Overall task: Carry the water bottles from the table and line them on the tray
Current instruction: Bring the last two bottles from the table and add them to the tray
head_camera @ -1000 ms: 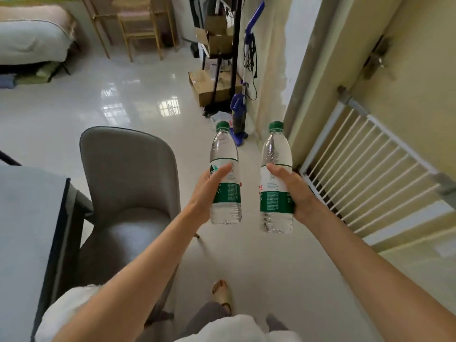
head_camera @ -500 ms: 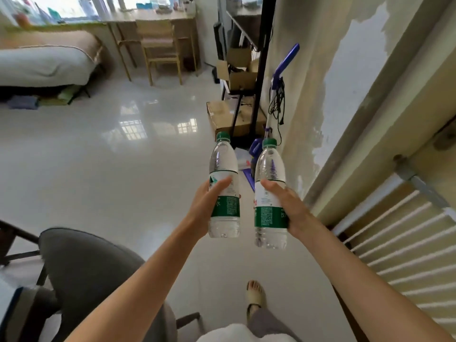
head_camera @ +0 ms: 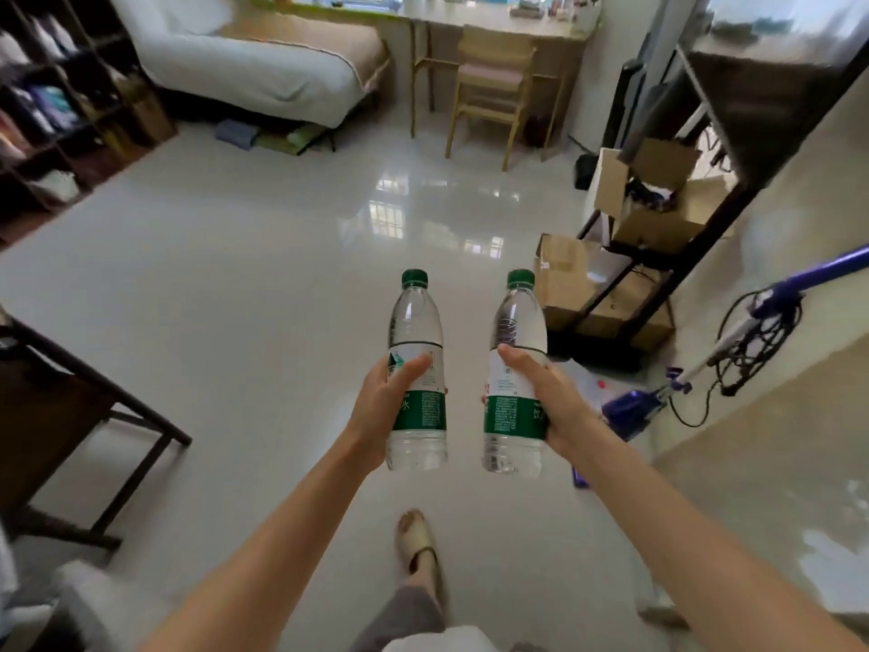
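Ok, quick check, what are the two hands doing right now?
Left hand: closed around the left water bottle, held upright.
Right hand: closed around the right water bottle, held upright.

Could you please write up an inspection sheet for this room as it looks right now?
Surface: glossy pale floor, bare in the middle; no tray seen.
Job's things: two capped water bottles, left bottle and right bottle, upright, apart.
Clutter: cardboard boxes on and under the black rack; items under the bed.
Hands: left hand wraps the left bottle; right hand wraps the right bottle.
Cables: black cord coiled on the purple vacuum.
Surroundings: wooden chair at a desk, shelves on the left, dark table near left.
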`<state>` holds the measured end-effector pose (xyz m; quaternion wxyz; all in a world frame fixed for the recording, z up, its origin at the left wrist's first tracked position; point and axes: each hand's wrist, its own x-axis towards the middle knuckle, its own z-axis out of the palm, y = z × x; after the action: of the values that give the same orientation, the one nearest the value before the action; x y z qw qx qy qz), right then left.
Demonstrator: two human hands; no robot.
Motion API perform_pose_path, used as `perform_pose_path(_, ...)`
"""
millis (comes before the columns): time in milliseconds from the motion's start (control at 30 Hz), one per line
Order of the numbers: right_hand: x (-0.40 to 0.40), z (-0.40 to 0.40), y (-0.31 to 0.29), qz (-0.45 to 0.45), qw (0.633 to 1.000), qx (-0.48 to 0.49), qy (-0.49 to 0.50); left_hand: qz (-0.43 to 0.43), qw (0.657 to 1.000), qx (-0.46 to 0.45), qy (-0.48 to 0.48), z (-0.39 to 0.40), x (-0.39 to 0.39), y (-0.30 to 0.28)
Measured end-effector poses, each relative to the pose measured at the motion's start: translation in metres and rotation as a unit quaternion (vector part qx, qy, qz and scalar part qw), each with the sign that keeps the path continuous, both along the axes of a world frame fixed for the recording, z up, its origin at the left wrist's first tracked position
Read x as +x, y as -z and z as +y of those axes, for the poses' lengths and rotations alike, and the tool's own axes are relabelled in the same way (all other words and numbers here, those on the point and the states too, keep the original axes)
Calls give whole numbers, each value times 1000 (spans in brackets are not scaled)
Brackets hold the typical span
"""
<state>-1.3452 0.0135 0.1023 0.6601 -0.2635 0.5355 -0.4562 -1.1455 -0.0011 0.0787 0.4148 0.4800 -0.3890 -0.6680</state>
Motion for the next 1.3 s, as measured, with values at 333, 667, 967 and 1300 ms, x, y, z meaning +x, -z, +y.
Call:
perform_pose_path(333,69,-266,-17,15,999,14,-37,-5,998,8,-54,-247,69,-24)
perform_pose_path(667,198,-555,-4,21,984,1,-175,-11,988,-5,-154,-477,179,-22)
perform_pose_path(967,367,-785,-17,42,945,0,-323,-34,954,9,-297,-657,323,-30)
perform_pose_path(1300,558,-1008,-9,44,935,-4,-352,-31,936,20,-349,-870,512,-20)
